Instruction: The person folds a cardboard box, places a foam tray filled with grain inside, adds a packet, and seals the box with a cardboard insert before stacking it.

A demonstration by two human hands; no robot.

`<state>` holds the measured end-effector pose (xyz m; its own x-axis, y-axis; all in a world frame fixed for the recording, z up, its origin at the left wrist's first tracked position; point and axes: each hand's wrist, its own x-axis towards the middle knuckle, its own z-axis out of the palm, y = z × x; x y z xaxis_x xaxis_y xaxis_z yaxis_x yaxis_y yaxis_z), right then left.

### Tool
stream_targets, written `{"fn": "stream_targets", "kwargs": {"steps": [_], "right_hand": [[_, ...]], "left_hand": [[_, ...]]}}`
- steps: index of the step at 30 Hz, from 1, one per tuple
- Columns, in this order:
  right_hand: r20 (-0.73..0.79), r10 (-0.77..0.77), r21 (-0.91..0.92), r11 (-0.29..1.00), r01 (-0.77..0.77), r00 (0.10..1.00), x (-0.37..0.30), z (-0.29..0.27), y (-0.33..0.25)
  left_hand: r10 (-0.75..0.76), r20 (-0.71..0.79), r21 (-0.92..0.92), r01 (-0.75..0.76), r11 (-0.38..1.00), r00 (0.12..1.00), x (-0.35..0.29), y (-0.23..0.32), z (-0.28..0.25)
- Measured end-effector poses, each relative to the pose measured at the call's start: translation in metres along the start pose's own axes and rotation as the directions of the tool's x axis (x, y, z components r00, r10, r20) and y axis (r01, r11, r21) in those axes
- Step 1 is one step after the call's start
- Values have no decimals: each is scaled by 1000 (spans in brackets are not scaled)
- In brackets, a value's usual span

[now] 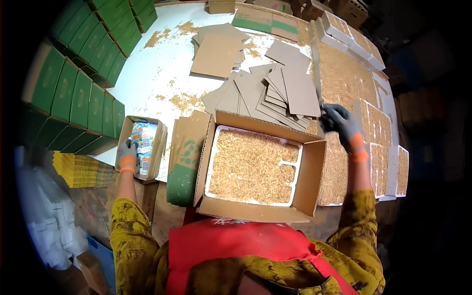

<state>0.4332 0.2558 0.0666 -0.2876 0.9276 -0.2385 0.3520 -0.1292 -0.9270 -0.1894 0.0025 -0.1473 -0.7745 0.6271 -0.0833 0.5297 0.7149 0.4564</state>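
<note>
An open cardboard box (pixel 310 172) stands in front of me, holding a white foam tray (pixel 287 194) filled with straw-coloured husks. My right hand (pixel 340 124), in a grey glove with an orange cuff, pinches the edge of a fanned pile of flat cardboard sheets (pixel 280 91) just beyond the box. My left hand (pixel 127 156), gloved the same way, rests on the near edge of a small open carton (pixel 160 142) of colourful packets at the left.
Rows of green-sided closed boxes (pixel 81 98) line the left. Foam trays of husks (pixel 378 142) are stacked at the right. Another stack of cardboard sheets (pixel 219 49) lies farther back. Loose husks are scattered on the white table (pixel 147 78). Yellow flat stacks (pixel 81 169) sit at lower left.
</note>
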Motion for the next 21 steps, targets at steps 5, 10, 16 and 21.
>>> {"fn": "stream_targets", "kwargs": {"steps": [5, 10, 16, 21], "right_hand": [[-224, -100, -856, 495, -146, 969, 167, 42, 158], [-213, 116, -910, 339, -241, 970, 190, 79, 163], [250, -210, -930, 220, 295, 945, 162, -25, 162], [32, -624, -705, 539, 460, 781, 10, 30, -16]], "left_hand": [[38, -95, 141, -24, 990, 995, -6, -24, -26], [-39, -133, -306, -4, 952, 990, -39, -13, -90], [913, -257, 60, -938, 342, 316, -197, 296, -129], [910, 218, 143, -934, 327, 352, -226, 282, -97]]}}
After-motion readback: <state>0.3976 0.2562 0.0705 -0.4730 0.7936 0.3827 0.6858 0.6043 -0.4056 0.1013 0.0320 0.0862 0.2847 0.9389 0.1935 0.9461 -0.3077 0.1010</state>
